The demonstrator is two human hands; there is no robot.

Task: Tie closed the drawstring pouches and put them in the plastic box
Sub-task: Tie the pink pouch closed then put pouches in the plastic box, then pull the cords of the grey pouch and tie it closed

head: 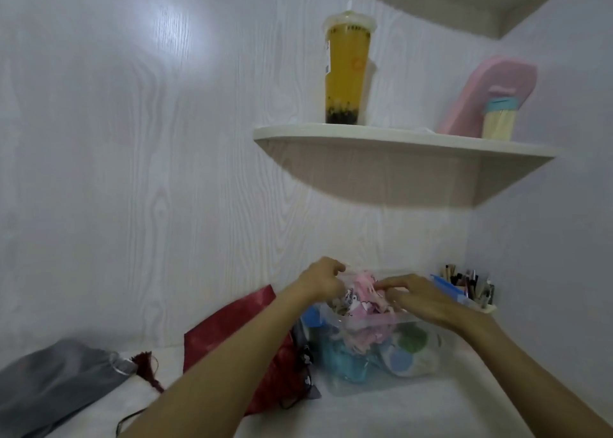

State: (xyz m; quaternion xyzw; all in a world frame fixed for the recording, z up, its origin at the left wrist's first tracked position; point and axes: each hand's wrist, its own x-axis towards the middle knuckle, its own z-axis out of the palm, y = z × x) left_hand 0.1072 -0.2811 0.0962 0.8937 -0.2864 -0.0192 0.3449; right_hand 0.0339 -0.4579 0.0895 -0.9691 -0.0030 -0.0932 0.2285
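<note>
A clear plastic box [345,383] stands on the white table against the wall, holding several pouches, among them a teal one [345,358] and a white one with green and blue dots [413,351]. Both hands are over the box's top. Between them is a pink printed pouch [361,296]. My left hand [320,276] is curled at its left side and my right hand [414,293] pinches its right side. A red satin pouch [232,331] lies left of the box, partly under my left forearm. A grey pouch [53,381] lies at the far left.
A corner shelf [398,140] hangs above the box with a yellow drink cup [348,72], a pink object [487,96] and a small jar of sticks [499,119]. A holder of brushes and pens [471,288] stands at the back right beside the box.
</note>
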